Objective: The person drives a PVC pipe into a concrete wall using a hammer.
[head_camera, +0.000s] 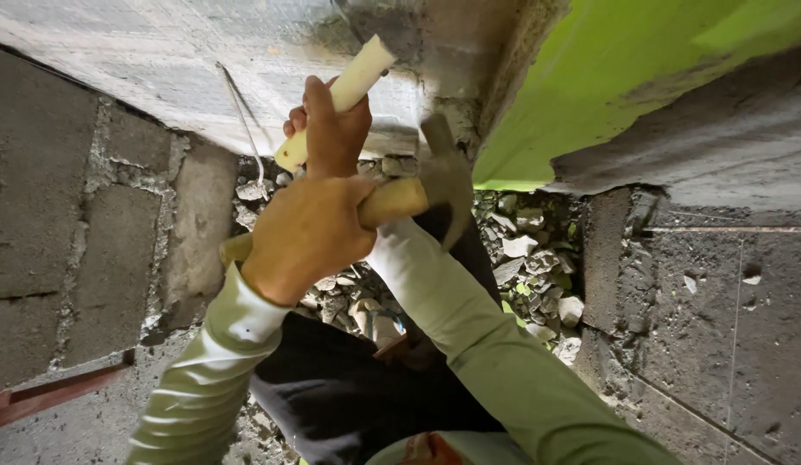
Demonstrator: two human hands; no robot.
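Observation:
My left hand [306, 234] is closed around the wooden handle of a hammer [394, 200]. Its grey metal head [448, 176] points right, near the corner of a concrete wall [159, 60]. Just above, my right hand [332, 129] grips a cream-coloured rod-like tool [359, 76], held slanted against the concrete surface. The rod's lower end [290, 153] sticks out under the fingers. Both forearms wear pale green sleeves [469, 336], and the right wrist is hidden behind my left hand.
Broken rubble [531, 258] lies in the gap below the hammer. A rough block wall [82, 224] stands at left, a green painted surface [607, 77] at upper right, and grey blocks [702, 301] at right. A thin wire [244, 120] hangs on the concrete. Dark trousers [349, 392] fill the bottom.

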